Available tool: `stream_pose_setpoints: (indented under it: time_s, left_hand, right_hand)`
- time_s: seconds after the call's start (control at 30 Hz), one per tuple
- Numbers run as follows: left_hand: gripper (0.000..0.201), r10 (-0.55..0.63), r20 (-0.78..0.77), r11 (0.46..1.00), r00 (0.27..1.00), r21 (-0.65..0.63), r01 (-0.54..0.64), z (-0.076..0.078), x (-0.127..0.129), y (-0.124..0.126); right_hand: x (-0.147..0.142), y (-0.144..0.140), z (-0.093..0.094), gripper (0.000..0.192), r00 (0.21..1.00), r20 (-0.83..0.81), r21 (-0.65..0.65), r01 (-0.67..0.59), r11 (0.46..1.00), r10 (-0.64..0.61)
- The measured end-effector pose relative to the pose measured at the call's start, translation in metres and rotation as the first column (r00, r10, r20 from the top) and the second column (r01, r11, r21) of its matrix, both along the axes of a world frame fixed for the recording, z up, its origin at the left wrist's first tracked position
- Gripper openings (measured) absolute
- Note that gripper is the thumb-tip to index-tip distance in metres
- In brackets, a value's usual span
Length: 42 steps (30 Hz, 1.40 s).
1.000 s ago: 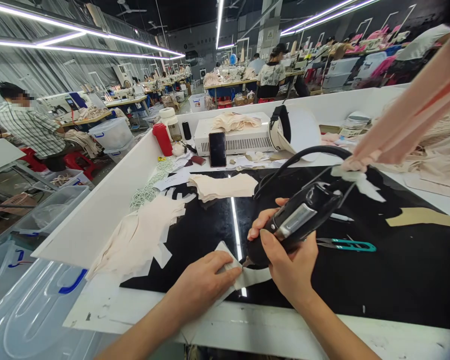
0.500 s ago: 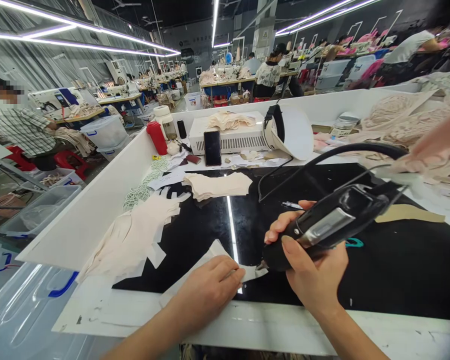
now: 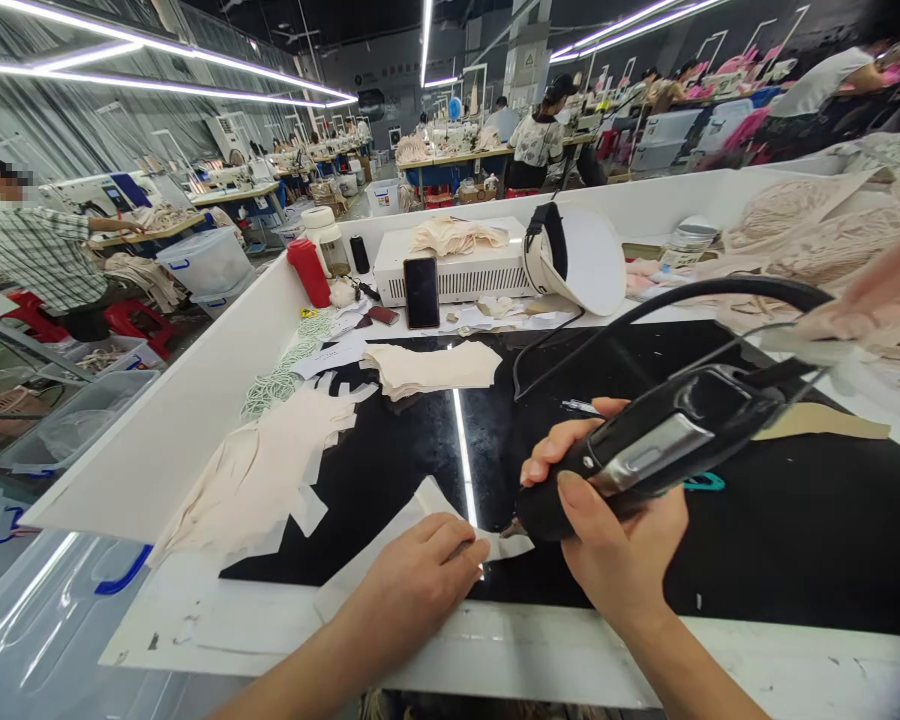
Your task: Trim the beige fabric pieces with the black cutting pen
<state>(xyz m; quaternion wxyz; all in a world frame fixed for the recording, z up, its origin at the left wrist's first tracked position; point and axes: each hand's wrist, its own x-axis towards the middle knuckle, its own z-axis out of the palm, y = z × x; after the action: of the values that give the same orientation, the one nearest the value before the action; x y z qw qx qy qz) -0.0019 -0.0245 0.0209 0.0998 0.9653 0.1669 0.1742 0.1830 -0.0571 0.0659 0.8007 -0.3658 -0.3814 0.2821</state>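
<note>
I have my right grip [image 3: 624, 550] wrapped around the black handheld tool [image 3: 664, 430], its tip [image 3: 511, 530] at the pale cloth [image 3: 412, 507] on the counter [image 3: 540, 645]; my left grip [image 3: 424, 578] rests on the cloth, pinching or not, I can't tell remotely.

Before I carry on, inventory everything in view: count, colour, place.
Board: one, black, on the bench
Handheld tool: one, black, above the board
Flat piece: one, white, board's near edge
Loose pile: one, pale pink, board's left
Neat stack: one, cream, board's far edge
String: one tangle, pale green, bench's left
Bottle: one, red, far left corner
Jar: one, clear, beside bottle
Vented box: one, white, bench's far side
Phone: one, dark, before vented box
Scraps: many, pale, before vented box
Visor: one, white, vented box's right end
Cloth heap: one, beige, far right
Bins: several, clear, left of bench
People: several, mixed clothing, background
Left hand: one, bare, on flat piece
Right hand: one, bare, around handheld tool
</note>
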Motion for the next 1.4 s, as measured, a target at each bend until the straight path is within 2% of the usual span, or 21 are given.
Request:
stream_pose_setpoints:
  time_s: [0.4, 0.63, 0.87, 1.4]
  left_hand:
    - [0.019, 0.029, 0.016, 0.999, 0.999, -0.038, -0.028, -0.005, -0.002, -0.001]
    - [0.021, 0.046, 0.052, 0.998, 0.998, -0.034, -0.045, -0.005, -0.002, -0.001]
    - [0.019, 0.047, 0.053, 0.997, 0.998, -0.056, -0.044, -0.006, -0.002, 0.0]
    - [0.019, 0.063, 0.029, 0.997, 0.998, -0.039, -0.062, 0.003, -0.002, -0.001]
  right_hand:
    - [-0.01, 0.009, -0.001, 0.046, 1.0, 0.018, -0.047, 0.007, 0.999, -0.006]
    - [-0.016, 0.014, 0.0, 0.049, 0.999, 0.002, -0.014, -0.033, 0.999, 0.033]
    - [-0.017, 0.016, -0.002, 0.043, 1.0, 0.015, -0.014, -0.021, 1.0, 0.021]
    - [-0.015, 0.016, 0.002, 0.048, 0.999, -0.003, 0.013, -0.032, 0.999, 0.032]
